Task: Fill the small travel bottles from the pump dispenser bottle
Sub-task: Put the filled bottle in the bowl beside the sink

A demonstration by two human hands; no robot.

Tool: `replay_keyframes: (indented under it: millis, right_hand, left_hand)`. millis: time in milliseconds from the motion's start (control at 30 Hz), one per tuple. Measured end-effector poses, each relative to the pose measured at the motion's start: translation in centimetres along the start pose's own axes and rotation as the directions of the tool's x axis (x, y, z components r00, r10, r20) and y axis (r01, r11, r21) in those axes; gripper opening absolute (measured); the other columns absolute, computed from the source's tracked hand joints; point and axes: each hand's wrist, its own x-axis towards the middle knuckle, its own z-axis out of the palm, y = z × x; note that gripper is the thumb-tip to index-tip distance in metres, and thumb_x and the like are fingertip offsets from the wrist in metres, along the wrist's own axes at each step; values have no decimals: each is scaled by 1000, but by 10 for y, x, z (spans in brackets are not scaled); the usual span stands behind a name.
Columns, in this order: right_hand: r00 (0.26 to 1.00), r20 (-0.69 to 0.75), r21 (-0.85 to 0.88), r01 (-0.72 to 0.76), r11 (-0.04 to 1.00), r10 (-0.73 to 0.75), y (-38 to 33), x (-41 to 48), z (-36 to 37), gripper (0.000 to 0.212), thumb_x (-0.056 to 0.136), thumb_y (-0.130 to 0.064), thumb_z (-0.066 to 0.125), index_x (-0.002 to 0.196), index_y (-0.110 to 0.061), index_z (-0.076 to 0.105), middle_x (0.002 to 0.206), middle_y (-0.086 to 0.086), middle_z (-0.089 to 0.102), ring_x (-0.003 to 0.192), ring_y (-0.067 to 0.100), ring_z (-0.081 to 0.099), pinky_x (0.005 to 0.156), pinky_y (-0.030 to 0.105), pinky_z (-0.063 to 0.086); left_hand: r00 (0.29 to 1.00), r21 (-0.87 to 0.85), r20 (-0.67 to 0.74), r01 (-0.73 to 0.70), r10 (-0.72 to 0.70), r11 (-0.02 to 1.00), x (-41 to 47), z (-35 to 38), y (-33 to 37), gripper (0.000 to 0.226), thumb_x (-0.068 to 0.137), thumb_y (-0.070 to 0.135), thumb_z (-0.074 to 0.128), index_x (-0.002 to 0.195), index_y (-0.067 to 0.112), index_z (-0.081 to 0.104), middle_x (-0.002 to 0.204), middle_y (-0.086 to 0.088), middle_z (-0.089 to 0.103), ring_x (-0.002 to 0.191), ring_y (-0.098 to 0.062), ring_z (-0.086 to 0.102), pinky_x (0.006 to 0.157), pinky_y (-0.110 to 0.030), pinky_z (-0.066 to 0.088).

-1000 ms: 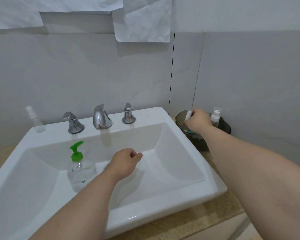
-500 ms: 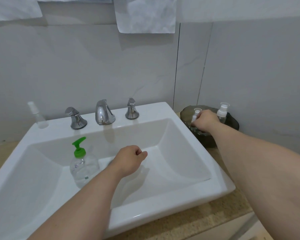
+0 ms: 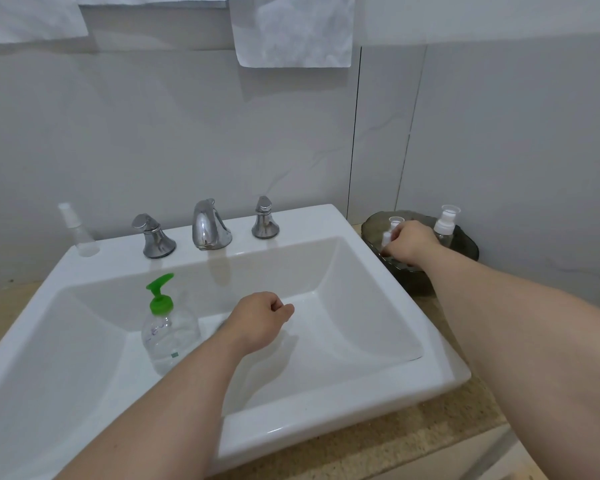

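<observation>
**A:** Head view first. Where's the pump dispenser bottle [image 3: 170, 336]?

**B:** It's standing upright inside the sink [image 3: 361, 220], on the left part of the basin floor. The body is clear and the pump is green, with its spout pointing toward the sink's back wall.

**A:** And the left hand [image 3: 262, 320]?

**B:** It's over the middle of the sink basin, just right of the pump bottle and not touching it. Its grip is closed into a fist with the thumb against the forefinger, and I can't see anything in it.

**A:** What about the right hand [image 3: 411, 242]?

**B:** It reaches past the sink's right back corner into a dark dish [image 3: 465, 245] that sits on the speckled desk [image 3: 413, 441] beside the sink. The fingers curl downward next to a small white bottle [image 3: 386, 238]. I can't tell whether the grip has hold of it, because the contact is hidden.

**A:** Is anything else in that dish?

**B:** A second small capped bottle [image 3: 395, 221] is just behind the fingers. A clear spray bottle [image 3: 445, 225] stands upright on the side of the dish away from the sink.

**A:** Are there any bottles on the sink itself?

**B:** A slim spray bottle [image 3: 75, 232] stands on the sink's back left corner. Along the back rim, to its right, are a chrome handle [image 3: 153, 237], the faucet [image 3: 208, 225] and a second handle [image 3: 264, 218].

**A:** What's above the sink?

**B:** White paper sheets [image 3: 293, 29] hang on the pale wall.
</observation>
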Motion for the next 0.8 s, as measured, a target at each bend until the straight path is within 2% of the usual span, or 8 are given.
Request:
replay_keyframes:
  millis: [167,300,400,467,600,667,733,800]
  right_hand:
    - [1000,8,9,-8,1000,8,-1,0,-1,30,102,-28,61,119,-5,68,110,14,69,98,30,66,86,39,57]
    - [1000,-16,0,-8,1000,8,-5,-7,-7,31,94,-38,66,107,-9,67,106,10,70,92,27,62,77,33,50]
    - [996,-80,51,-40,998,44,-12,-21,-14,32,94,-31,61,121,-15,55,103,5,62,90,27,59,69,33,47]
    - [979,-199,50,-33,998,42,-23,-35,-21,31,94,-29,57,122,-18,54,103,3,61,91,27,58,69,34,48]
    - [884,-460,116,158,981,-88,-58,-73,-23,10,93,-20,53,102,-18,57,103,3,62,95,29,56,76,37,46]
    - [871,-456,152,278,949,-182,-84,-95,-14,5,93,-14,51,93,-18,54,99,1,58,92,28,52,74,37,41]
    - [890,-407,240,319,917,-204,-107,-114,3,9,92,-10,50,90,-17,53,95,-1,56,87,24,50,68,34,36]
    - [920,-348,367,310,877,-179,-123,-128,23,15,89,-4,48,90,-17,56,95,-2,58,86,23,53,68,34,39]
  left_hand:
    - [1000,7,11,5,-5,1000,1,0,-1,32,102,37,59,87,9,62,71,6,51,66,-16,47,64,-30,39]
    - [1000,-9,1,8,-8,1000,-2,-2,2,37,104,36,57,94,2,67,69,8,50,63,-14,47,60,-29,37]
    - [1000,-3,-19,-3,3,1000,-6,-3,7,39,106,36,53,98,2,69,67,13,50,61,-10,47,57,-26,35]
    - [999,-13,-35,-9,8,1000,-9,-6,11,39,107,36,52,98,2,69,68,15,52,61,-8,48,56,-25,35]
    - [996,-49,-75,-47,43,998,-18,-14,21,38,106,38,52,91,6,66,87,2,68,66,-12,51,60,-27,40]
    - [991,-86,-125,-61,50,994,-29,-22,25,37,104,36,55,90,3,66,87,-4,68,64,-14,50,59,-29,40]
    - [986,-131,-164,-52,30,990,-39,-34,30,35,102,31,55,91,0,65,90,-6,69,60,-16,49,57,-29,40]
    - [986,-139,-164,-28,4,990,-49,-52,32,29,100,26,53,89,4,68,89,-4,71,63,-19,54,59,-30,45]
